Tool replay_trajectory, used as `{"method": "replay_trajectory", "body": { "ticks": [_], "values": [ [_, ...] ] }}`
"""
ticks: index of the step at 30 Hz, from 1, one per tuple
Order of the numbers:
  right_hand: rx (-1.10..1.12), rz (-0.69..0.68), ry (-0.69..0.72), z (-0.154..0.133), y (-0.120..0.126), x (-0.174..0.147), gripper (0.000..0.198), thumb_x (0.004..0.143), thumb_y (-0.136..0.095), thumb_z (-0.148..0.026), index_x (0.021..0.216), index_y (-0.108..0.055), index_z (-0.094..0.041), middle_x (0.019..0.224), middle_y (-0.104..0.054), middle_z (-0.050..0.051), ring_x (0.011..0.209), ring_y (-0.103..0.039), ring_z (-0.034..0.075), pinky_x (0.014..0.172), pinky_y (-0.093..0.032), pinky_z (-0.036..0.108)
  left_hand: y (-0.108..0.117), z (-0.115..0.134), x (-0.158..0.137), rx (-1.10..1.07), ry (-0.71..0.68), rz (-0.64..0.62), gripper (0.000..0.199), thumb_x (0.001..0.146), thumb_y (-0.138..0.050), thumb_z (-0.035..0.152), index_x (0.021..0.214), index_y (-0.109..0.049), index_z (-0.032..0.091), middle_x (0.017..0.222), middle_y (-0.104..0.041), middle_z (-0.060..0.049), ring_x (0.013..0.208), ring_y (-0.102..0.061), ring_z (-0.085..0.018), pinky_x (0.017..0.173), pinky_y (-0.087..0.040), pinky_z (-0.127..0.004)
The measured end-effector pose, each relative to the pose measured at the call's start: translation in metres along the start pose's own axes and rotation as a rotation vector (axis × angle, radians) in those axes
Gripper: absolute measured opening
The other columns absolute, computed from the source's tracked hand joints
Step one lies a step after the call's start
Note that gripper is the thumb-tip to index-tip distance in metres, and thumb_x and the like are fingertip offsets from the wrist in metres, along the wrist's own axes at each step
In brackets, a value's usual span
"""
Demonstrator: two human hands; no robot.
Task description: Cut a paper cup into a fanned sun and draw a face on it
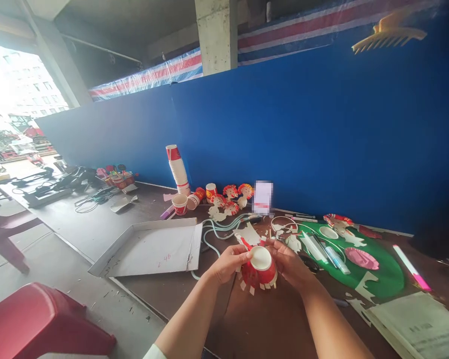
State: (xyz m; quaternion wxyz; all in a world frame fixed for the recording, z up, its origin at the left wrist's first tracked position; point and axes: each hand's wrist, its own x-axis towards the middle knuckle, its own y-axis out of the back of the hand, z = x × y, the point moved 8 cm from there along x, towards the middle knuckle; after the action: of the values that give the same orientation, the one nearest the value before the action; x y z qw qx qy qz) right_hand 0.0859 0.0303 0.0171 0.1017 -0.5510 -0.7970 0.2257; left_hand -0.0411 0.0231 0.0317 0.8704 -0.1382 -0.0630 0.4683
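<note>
Between my two hands is a red paper cup, its white round base turned up toward me. The cup's side is cut into strips that flare outward around it, with pale ends at the bottom. My left hand pinches it from the left, thumb near the base. On the other side my right hand has its fingers curled against the cup and its strips. White paper scraps lie just beyond the hands. Scissors sit partly hidden behind my right wrist.
A shallow white box lid lies to the left. Behind stand a tall cup stack and several cut-paper figures. On the right are a green mat, a pink-capped marker and papers. A blue partition borders the table.
</note>
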Motion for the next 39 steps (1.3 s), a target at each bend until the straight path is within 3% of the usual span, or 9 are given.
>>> {"method": "replay_trajectory", "body": {
  "ticks": [5, 10, 17, 22, 24, 27, 31, 35, 39],
  "values": [
    [-0.038, 0.026, -0.052, 0.001, -0.002, -0.011, 0.031, 0.081, -0.067, -0.036, 0.108, -0.059, -0.022, 0.099, -0.071, 0.004, 0.082, -0.067, 0.019, 0.073, -0.049, 0.03, 0.002, -0.014, -0.001, -0.011, 0.094, -0.006, 0.055, 0.069, -0.07, 0.058, 0.094, -0.067, 0.008, 0.065, -0.061, -0.006, 0.049, -0.053, -0.011, 0.047, -0.041, -0.022],
    [-0.103, -0.006, -0.131, 0.008, -0.002, -0.03, 0.034, 0.083, -0.064, -0.037, 0.113, -0.058, -0.021, 0.102, -0.07, 0.007, 0.087, -0.067, 0.022, 0.074, -0.051, 0.035, 0.013, -0.017, -0.005, 0.098, 0.145, 0.003, 0.047, 0.072, -0.068, 0.056, 0.082, -0.065, 0.011, 0.057, -0.053, -0.001, 0.043, -0.044, -0.007, 0.039, -0.027, -0.02],
    [-0.076, 0.028, -0.101, 0.004, 0.001, -0.046, 0.03, 0.077, -0.071, -0.032, 0.104, -0.064, -0.021, 0.102, -0.069, 0.007, 0.088, -0.066, 0.02, 0.077, -0.051, 0.033, 0.017, -0.003, -0.001, 0.095, 0.185, -0.07, 0.041, 0.069, -0.074, 0.05, 0.079, -0.065, 0.011, 0.059, -0.056, -0.002, 0.051, -0.048, -0.009, 0.049, -0.031, -0.023],
    [0.028, 0.145, -0.079, 0.013, 0.007, -0.04, 0.045, 0.076, -0.071, -0.036, 0.118, -0.057, -0.026, 0.104, -0.07, 0.005, 0.085, -0.066, 0.021, 0.07, -0.051, 0.033, 0.01, 0.004, 0.004, 0.062, 0.186, -0.103, 0.042, 0.066, -0.077, 0.047, 0.083, -0.067, 0.01, 0.057, -0.052, 0.001, 0.051, -0.045, -0.008, 0.051, -0.028, -0.024],
    [-0.002, 0.256, -0.086, 0.019, 0.018, -0.038, 0.041, 0.073, -0.074, -0.036, 0.11, -0.059, -0.026, 0.092, -0.071, 0.003, 0.075, -0.066, 0.021, 0.065, -0.05, 0.033, 0.01, 0.003, 0.005, 0.064, 0.184, -0.091, 0.042, 0.064, -0.079, 0.046, 0.084, -0.067, 0.01, 0.058, -0.052, 0.001, 0.051, -0.043, -0.007, 0.051, -0.026, -0.024],
    [-0.031, 0.403, -0.033, 0.019, 0.035, -0.037, 0.025, 0.069, -0.077, -0.036, 0.083, -0.058, -0.026, 0.068, -0.065, -0.004, 0.06, -0.059, 0.016, 0.056, -0.046, 0.028, 0.012, 0.001, 0.007, 0.074, 0.171, -0.049, 0.042, 0.063, -0.08, 0.046, 0.082, -0.066, 0.01, 0.059, -0.051, 0.002, 0.052, -0.042, -0.006, 0.052, -0.027, -0.024],
    [-0.102, 0.425, 0.03, 0.012, 0.039, -0.038, 0.027, 0.071, -0.074, -0.039, 0.065, -0.052, -0.024, 0.056, -0.057, -0.006, 0.052, -0.051, 0.013, 0.053, -0.042, 0.027, 0.016, -0.002, 0.01, 0.102, 0.132, 0.005, 0.043, 0.063, -0.079, 0.047, 0.081, -0.066, 0.011, 0.062, -0.052, 0.001, 0.054, -0.043, -0.007, 0.054, -0.028, -0.024],
    [-0.196, 0.342, 0.055, 0.004, 0.028, -0.039, 0.021, 0.075, -0.068, -0.046, 0.077, -0.065, -0.025, 0.067, -0.065, -0.002, 0.06, -0.058, 0.018, 0.061, -0.046, 0.032, 0.022, -0.004, 0.015, 0.132, 0.094, 0.049, 0.043, 0.066, -0.076, 0.05, 0.08, -0.066, 0.011, 0.063, -0.052, 0.0, 0.054, -0.042, -0.007, 0.052, -0.026, -0.024],
    [-0.28, 0.299, 0.046, 0.001, 0.023, -0.04, 0.028, 0.075, -0.067, -0.048, 0.094, -0.071, -0.028, 0.078, -0.07, 0.0, 0.068, -0.061, 0.02, 0.062, -0.047, 0.033, 0.026, -0.007, 0.017, 0.141, 0.079, 0.097, 0.043, 0.07, -0.072, 0.052, 0.083, -0.067, 0.011, 0.064, -0.053, -0.001, 0.054, -0.041, -0.008, 0.051, -0.025, -0.024]
  ]
}}
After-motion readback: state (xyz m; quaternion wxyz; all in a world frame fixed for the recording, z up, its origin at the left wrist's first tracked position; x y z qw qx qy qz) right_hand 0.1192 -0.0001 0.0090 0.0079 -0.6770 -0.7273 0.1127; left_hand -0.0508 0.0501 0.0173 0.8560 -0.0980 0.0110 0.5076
